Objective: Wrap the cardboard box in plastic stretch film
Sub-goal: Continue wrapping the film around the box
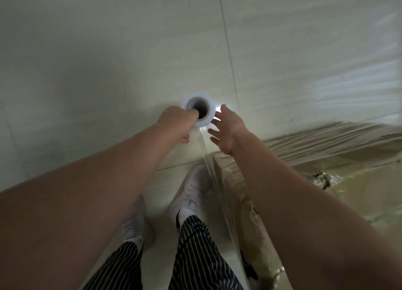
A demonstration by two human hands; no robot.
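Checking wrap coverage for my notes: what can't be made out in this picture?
Head view.
Cardboard box: cut off by the right and bottom edges; the right forearm covers part.
Stretch film roll: near rim hidden under the left hand; its length unseen, viewed end-on.
Right hand: contact with the roll unclear in glare.
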